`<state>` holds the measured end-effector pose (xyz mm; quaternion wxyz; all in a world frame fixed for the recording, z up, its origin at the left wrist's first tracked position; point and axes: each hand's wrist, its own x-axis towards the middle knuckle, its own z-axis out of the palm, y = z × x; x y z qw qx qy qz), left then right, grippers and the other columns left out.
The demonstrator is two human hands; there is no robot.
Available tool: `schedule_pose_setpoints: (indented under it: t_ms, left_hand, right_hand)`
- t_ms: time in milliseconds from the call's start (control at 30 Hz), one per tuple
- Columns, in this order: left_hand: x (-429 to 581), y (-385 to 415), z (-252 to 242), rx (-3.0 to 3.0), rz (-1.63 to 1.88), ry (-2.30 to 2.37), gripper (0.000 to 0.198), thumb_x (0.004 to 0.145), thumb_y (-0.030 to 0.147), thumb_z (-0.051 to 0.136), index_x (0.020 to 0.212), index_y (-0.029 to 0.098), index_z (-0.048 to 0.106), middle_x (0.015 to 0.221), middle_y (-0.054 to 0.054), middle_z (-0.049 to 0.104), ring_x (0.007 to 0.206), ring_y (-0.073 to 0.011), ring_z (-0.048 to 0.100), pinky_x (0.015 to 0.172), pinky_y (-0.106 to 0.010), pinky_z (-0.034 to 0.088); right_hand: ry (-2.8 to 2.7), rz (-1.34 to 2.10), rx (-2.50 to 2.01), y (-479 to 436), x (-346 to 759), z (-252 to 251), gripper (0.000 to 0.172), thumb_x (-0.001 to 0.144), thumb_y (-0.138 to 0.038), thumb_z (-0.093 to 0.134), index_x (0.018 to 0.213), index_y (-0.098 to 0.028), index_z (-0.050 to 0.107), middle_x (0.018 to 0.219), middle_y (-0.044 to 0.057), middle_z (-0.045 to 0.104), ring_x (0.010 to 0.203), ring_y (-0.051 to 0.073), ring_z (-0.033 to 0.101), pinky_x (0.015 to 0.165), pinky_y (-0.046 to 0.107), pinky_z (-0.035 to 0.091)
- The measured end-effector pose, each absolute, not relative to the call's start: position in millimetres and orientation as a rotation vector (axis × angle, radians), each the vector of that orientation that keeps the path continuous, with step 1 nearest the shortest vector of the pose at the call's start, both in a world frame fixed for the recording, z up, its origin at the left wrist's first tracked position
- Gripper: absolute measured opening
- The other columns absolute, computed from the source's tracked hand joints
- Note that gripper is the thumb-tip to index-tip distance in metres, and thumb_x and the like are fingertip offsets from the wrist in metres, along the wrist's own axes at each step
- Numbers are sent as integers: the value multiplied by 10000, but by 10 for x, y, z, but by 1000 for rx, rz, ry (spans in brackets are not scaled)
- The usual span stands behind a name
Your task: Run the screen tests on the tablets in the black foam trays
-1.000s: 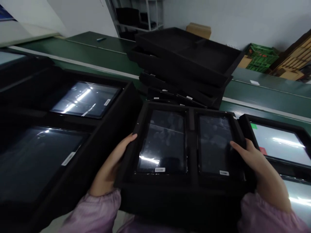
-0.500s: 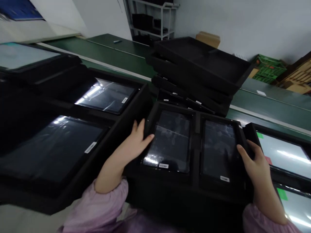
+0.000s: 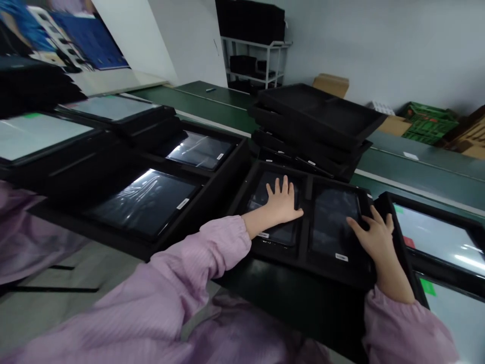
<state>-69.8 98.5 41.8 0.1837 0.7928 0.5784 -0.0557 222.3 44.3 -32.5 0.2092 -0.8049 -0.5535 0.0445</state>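
In front of me lies a black foam tray (image 3: 303, 253) with two dark glossy screen panels side by side. My left hand (image 3: 281, 203) is spread with its palm over the left panel (image 3: 278, 233), hiding part of it. Over the right edge of the right panel (image 3: 333, 222) is my right hand (image 3: 377, 237), fingers apart, at the tray's right side. Each panel carries a small white barcode label near its lower edge. Whether my fingers press on the panels or hover just above, I cannot tell.
To the left, another black tray (image 3: 215, 184) holds two dark panels. Stacked black trays (image 3: 318, 116) stand behind on the green bench (image 3: 394, 174). At right, a tray (image 3: 386, 202) bears pale panels with coloured tabs. A person in blue (image 3: 22, 25) is at far left.
My left hand has moved from the tray's left edge onto the left panel. The right hand has shifted inward from the right edge, fingers spreading. The view has swung left.
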Motion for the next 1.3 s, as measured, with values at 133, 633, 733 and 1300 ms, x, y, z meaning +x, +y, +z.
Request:
schedule_pose_setpoints:
  t_ms: [133,633,733,1300]
  left_hand:
    - [-735,973,388,2256,-103,1674,1086,1020,530,695,1828,-8,209,1906,-344,-52,1791,-546,-14,1404,-781,125]
    - [-563,1748,275,2413,163,1690,791,1038,344,586,1738,14,422,1828,-311,429,1762,-417,319,1449,-600,169]
    - [-528,1752,219,2379,211,1707,750,1022,348,597,1680,4,496,1748,-326,519,1700,-460,396,1442,-641,157]
    - [-1977,1138,439,1696,708,1751,912,982,582,597,1755,113,472,1840,-203,472,1735,-389,412,1437,-514,293]
  right_hand:
    - [-1558,145,-2212,449,2165,-275,611,916,-653,666,1216,-156,858,1777,180,524,1714,531,286,1307,740,438]
    - [-1451,134,-2195,992,2165,-258,409,986,-477,798,1280,-193,781,1714,150,566,1636,392,445,1308,674,450]
    - [-1459,110,-2162,963,2205,-320,449,968,-533,736,1229,-178,822,1727,183,560,1607,416,451,1284,673,474]
    - [-1417,93,-2053,290,2154,-66,614,1008,-651,479,1296,-243,837,1693,111,636,1652,386,464,1385,634,362]
